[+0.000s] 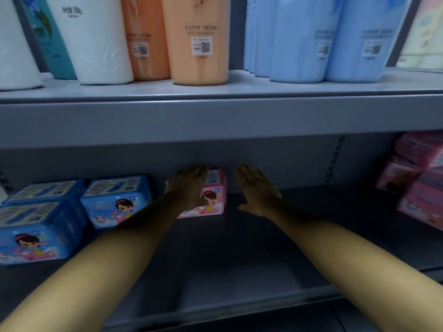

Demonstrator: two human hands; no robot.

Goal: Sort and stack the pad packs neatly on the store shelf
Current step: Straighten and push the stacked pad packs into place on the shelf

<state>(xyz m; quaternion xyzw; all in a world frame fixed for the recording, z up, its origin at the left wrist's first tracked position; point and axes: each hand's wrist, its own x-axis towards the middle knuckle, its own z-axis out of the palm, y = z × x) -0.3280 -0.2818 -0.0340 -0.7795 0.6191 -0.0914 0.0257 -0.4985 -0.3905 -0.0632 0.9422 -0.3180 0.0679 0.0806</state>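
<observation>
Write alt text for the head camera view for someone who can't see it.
Two bare arms reach into a grey lower shelf: the left hand rests on a pink pad pack, the right hand open beside it. Blue pad packs sit left, pink packs far right.

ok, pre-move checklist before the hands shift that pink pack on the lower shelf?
1. Left hand on the pink pad pack: ok, fingers lie over its top.
2. Firm grip: cannot tell, hand hides the contact.
3. Right hand free: ok, open, apart from the pack.
4. Bare lower shelf in front: ok.
5. Blue pad packs sit apart on the left: ok.
6. Pink pack stack tidy: not ok, looks uneven.
</observation>
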